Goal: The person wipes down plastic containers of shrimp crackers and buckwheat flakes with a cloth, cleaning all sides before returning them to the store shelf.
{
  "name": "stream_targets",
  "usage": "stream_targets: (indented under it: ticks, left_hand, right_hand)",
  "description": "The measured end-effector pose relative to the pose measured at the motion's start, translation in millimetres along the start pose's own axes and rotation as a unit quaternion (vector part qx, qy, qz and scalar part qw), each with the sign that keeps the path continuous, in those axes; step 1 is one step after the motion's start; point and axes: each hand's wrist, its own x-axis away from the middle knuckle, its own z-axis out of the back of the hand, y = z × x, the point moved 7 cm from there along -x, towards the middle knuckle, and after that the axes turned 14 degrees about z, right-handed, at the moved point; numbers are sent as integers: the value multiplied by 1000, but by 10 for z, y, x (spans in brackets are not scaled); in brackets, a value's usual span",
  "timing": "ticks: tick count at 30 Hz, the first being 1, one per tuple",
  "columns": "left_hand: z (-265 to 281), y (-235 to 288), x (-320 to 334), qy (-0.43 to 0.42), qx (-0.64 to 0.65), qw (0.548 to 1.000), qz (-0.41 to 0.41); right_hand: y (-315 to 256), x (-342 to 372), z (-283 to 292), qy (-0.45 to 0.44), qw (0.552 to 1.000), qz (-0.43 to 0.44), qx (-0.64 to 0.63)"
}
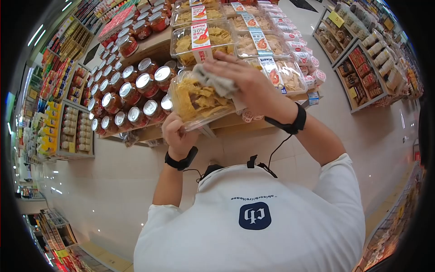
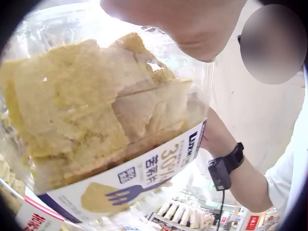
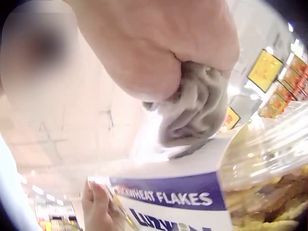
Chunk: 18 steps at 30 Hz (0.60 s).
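Observation:
My left hand grips the near edge of a clear plastic box of buckwheat flakes, which is tilted at the front of the display. Yellow flakes show through its lid, and a white and purple label wraps over it in the right wrist view. My right hand holds a bunched grey cloth against the top of the box. In the right wrist view the cloth is tucked between thumb and fingers, right at the label. The right fingers reach toward the boxes behind.
More boxes of flakes are stacked behind, beside red and white round packs. Jars with silver lids stand in rows on the left. Shelves rise at the right, across a tiled floor.

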Motion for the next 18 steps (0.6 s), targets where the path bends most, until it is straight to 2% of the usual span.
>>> stream_targets:
  ticks: [2, 3, 4, 6, 7, 8, 10, 12, 13, 14, 16, 18]
  left_hand:
    - [66, -24, 5, 7, -3, 1000, 12]
    - [110, -52, 12, 15, -8, 999, 28]
    - [130, -51, 39, 16, -9, 999, 27]
    - [134, -66, 74, 4, -2, 999, 53]
    - [127, -54, 73, 5, -3, 999, 53]
    - [137, -36, 61, 13, 4, 999, 47]
    - [114, -13, 55, 14, 15, 999, 41]
    - [79, 46, 76, -3, 14, 1000, 17]
    - [74, 59, 52, -6, 15, 1000, 17]
    - [119, 63, 12, 27, -17, 999, 21]
    - [208, 52, -17, 60, -53, 997, 23]
    - [263, -110, 17, 50, -11, 994, 95]
  right_hand:
    - [275, 160, 167, 113, 978, -107, -135]
    - [411, 252, 255, 179, 931, -175, -266]
    - [486, 362, 298, 179, 931, -174, -267]
    - [509, 485, 302, 102, 976, -123, -145]
    - [378, 496, 179, 33, 982, -68, -174]
    - [341, 515, 122, 33, 982, -69, -175]
    - [321, 489, 19, 47, 977, -137, -156]
    - [386, 467, 27, 67, 979, -117, -150]
    - [315, 428, 44, 39, 982, -96, -155]
    - [248, 387, 41, 11, 984, -72, -161]
    - [171, 409, 128, 42, 984, -71, -159]
    - [55, 608, 90, -92, 952, -60, -287]
